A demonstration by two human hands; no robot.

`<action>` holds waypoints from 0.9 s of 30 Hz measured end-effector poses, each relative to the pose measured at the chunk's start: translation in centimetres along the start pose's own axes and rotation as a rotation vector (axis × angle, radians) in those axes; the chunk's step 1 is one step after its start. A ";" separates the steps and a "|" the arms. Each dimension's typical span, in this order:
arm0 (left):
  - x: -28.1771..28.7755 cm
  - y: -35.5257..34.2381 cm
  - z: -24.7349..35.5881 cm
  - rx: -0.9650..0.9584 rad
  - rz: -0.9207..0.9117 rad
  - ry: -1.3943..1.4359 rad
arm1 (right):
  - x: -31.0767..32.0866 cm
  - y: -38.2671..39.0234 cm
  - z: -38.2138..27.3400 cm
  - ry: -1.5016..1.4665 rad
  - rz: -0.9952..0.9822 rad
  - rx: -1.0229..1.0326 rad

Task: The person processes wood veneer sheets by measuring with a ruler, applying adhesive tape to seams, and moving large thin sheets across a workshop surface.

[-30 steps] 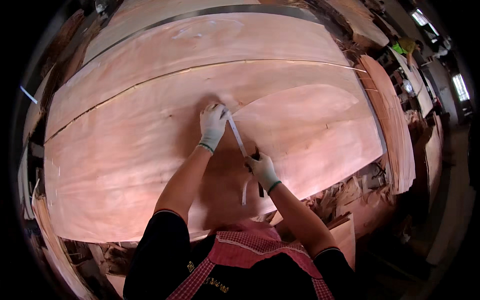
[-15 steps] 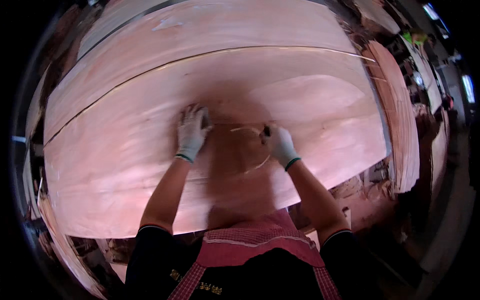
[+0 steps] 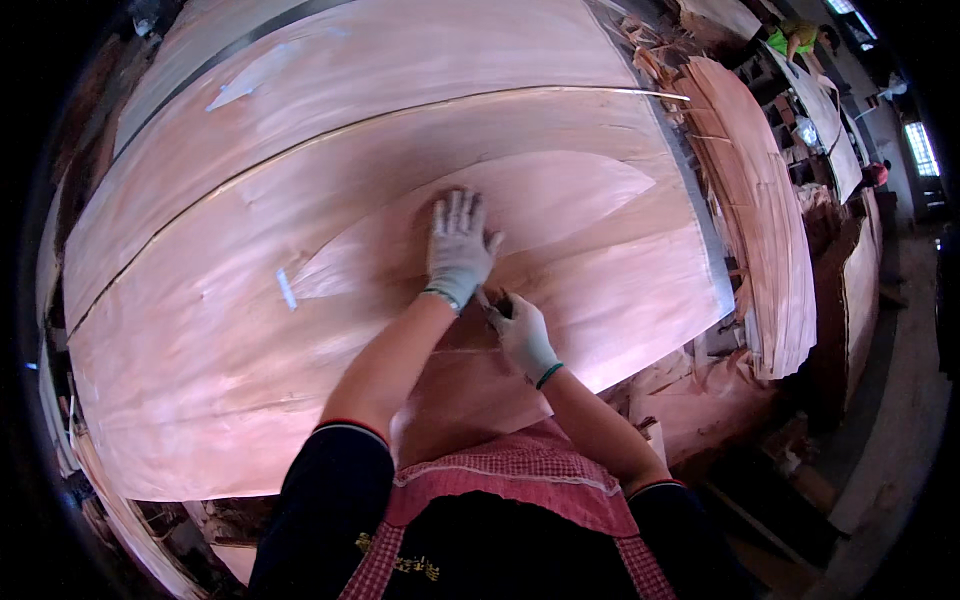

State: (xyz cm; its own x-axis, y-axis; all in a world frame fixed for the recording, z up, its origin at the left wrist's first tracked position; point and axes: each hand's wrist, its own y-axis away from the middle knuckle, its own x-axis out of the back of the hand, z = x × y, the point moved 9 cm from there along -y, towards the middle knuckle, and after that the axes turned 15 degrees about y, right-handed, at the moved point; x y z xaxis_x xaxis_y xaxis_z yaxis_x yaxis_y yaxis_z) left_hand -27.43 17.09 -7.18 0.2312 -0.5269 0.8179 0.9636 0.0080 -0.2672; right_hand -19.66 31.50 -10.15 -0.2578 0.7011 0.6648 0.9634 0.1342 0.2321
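Note:
My left hand (image 3: 458, 245), in a white glove, lies flat with fingers spread on a leaf-shaped patch of pale veneer (image 3: 560, 190) on a large pinkish sheet (image 3: 180, 380). Just below and right of it, my gloved right hand (image 3: 525, 335) is closed on a small dark tool (image 3: 506, 305), whose form is mostly hidden. A pale strip shows between the hands, partly covered. A short piece of light tape (image 3: 287, 288) is stuck near the patch's left tip. A long, narrow split (image 3: 400, 108) with a pale edge crosses the sheet farther back.
Stacks of split veneer (image 3: 760, 250) stand at the right edge, with scraps below the sheet (image 3: 700, 410). A grey strip (image 3: 705, 250) borders the sheet's right side. At the far upper right, a person in green (image 3: 785, 40) bends over another pale board (image 3: 820, 120).
My left hand has moved right onto the patch and spread out. My right hand is lower. The tape piece shows left of my hands, where the earlier long strip was held between them.

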 end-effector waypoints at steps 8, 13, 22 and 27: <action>0.7 -2.4 1.3 0.064 0.072 -0.104 | 5.1 -5.5 0.3 -0.218 -0.333 0.144; 4.5 -2.4 -0.8 0.193 0.217 -0.076 | 2.1 -0.7 0.3 -0.431 -0.647 -0.136; 0.9 -1.2 -0.8 0.053 -0.048 -0.155 | 1.0 1.3 1.0 -0.515 -0.667 -0.322; 1.7 -2.0 -1.3 0.141 0.064 -0.176 | 0.0 1.9 1.7 -0.585 -0.689 -0.349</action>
State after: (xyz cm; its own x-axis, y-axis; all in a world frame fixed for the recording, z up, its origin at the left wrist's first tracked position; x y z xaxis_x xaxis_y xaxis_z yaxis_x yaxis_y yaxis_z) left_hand -29.11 15.06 -5.99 0.2999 -0.3657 0.8811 0.9527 0.1620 -0.2570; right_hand -17.72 32.90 -10.91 -0.5897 0.7967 -0.1325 0.5139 0.4966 0.6994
